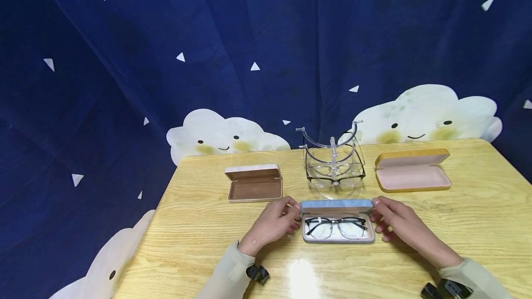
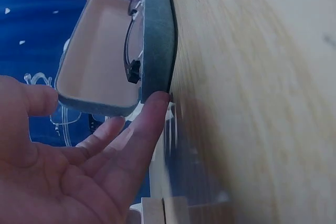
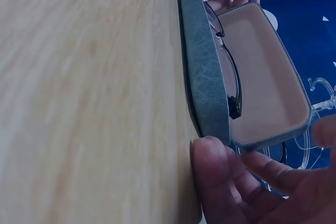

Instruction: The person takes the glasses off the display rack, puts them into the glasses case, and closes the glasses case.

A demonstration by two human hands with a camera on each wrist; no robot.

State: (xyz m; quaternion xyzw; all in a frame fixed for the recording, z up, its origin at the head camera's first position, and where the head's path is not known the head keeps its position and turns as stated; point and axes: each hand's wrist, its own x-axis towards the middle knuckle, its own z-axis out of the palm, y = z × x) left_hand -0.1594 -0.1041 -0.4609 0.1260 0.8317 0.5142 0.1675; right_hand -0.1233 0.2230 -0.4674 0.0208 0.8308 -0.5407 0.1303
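Note:
A light blue glasses case (image 1: 337,206) stands with its lid raised on the wooden table. Inside it lies a pair of black-browed glasses (image 1: 335,228), with clear lenses and temples folded. My left hand (image 1: 277,219) holds the case's left end, its thumb by the lid's corner and its fingertips (image 2: 157,100) at the base. At the other end, my right hand (image 1: 396,220) holds the case the same way, with fingertips (image 3: 210,153) low on the base. The pale pink lining of the lid (image 3: 262,77) shows in the wrist views.
Behind the blue case stands a clear display rack (image 1: 334,151) bearing several pairs of glasses. An open white case with brown lining (image 1: 255,190) lies at the back left, an open yellow case with pink lining (image 1: 411,178) at the back right. A dark blue curtain (image 1: 249,36) hangs behind the table.

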